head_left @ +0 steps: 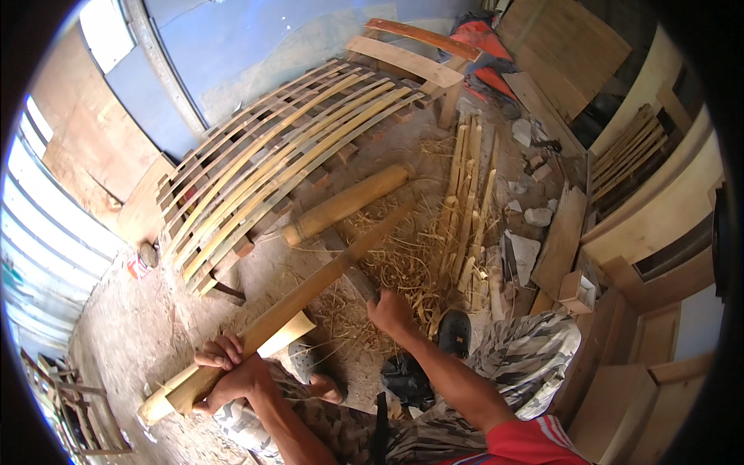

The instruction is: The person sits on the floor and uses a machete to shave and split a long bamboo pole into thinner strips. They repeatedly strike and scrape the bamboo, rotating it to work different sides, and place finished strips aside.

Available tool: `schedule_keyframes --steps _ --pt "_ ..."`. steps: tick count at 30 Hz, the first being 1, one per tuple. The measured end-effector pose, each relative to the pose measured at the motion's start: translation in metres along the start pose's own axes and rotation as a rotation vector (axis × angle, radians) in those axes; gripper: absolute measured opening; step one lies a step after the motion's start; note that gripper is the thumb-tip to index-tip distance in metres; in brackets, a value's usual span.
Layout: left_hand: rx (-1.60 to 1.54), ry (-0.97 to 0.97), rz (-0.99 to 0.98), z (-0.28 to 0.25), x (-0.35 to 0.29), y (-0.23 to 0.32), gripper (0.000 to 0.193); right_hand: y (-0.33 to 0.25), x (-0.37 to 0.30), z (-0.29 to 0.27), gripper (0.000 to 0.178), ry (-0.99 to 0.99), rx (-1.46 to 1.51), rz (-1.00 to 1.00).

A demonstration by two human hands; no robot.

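Observation:
A long split bamboo piece (298, 291) slants across the middle, from near my lap up toward the far right. My left hand (232, 370) is closed round its near end. My right hand (394, 314) grips the near end of a dark, flat-bladed knife (358, 280). The knife crosses the bamboo, its far end showing just beyond it; how deep the edge sits cannot be made out. Under the held piece lies a second, paler split bamboo piece (287, 335), partly hidden by it and my left hand.
A thick bamboo pole (349, 203) lies ahead. Curly bamboo shavings (399, 271) cover the floor, next to bundled bamboo strips (465, 186). More strips lie across a low rack (287, 155) at far left. Boards (559, 240) and a small box (577, 292) are on the right.

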State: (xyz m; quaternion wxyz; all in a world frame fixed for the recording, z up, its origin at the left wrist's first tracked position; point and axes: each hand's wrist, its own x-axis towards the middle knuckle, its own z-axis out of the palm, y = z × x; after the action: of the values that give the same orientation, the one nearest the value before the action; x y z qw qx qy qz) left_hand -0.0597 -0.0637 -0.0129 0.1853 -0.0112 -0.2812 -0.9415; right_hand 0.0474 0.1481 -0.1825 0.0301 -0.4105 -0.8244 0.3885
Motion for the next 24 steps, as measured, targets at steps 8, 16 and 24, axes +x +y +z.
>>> schedule_keyframes --steps 8,16,24 --pt "-0.024 -0.085 -0.032 0.003 -0.006 0.003 0.080 -0.012 -0.015 0.001 0.030 0.051 -0.004 -0.229" --pt "-0.050 -0.140 -0.042 0.002 -0.006 0.001 0.080 0.006 0.005 0.009 0.028 0.072 -0.026 -0.171" --pt "-0.033 -0.175 -0.046 0.000 -0.005 0.001 0.080 0.010 -0.009 0.005 0.032 0.032 0.012 -0.201"
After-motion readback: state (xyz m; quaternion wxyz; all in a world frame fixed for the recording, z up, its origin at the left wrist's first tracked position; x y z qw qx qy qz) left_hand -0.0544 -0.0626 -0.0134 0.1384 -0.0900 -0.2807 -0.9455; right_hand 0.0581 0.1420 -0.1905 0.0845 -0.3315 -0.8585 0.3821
